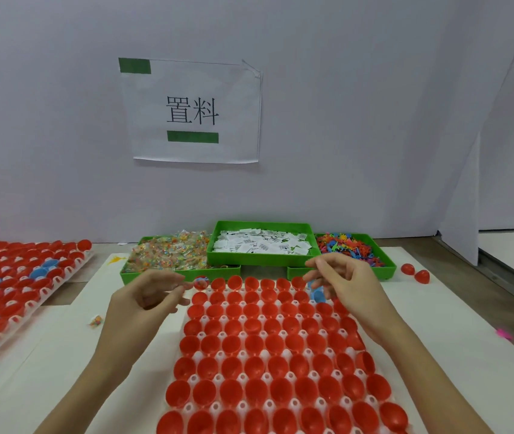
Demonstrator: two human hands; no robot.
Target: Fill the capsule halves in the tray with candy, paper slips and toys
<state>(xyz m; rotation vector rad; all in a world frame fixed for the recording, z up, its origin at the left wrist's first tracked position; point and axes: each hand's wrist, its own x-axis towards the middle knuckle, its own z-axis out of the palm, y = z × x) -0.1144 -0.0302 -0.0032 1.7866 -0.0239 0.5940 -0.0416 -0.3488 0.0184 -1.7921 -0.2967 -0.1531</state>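
White paper covers the worktable (61,355), and a pale grey partition wall (343,120) rises behind it. Just beyond the fingertips of both hands stand three green bins: the candy bin (142,274), past the left hand (146,296), is heaped with clear-wrapped multicoloured candy; the slip bin (262,261), raised between the two others, holds white paper slips with black print too small to read; the toy bin (387,270), past the right hand (346,286), holds small red, blue and orange plastic toys. Below and between the hands lies the white tray (268,402), its sockets filled with open red capsule halves (258,346); one blue half (318,296) shows under the right hand's fingers. The left hand hovers at the tray's far left corner, fingers loosely curled, thumb and forefinger close together; whether they pinch anything I cannot tell. The right hand hovers over the far right corner, fingers relaxed and spread, gripping nothing visible. Far to the left of the left hand sits a second tray (70,267) of red and blue halves. Right of the right hand lie two loose red halves (415,273). Above, a taped paper sign (193,111) reads "置料".
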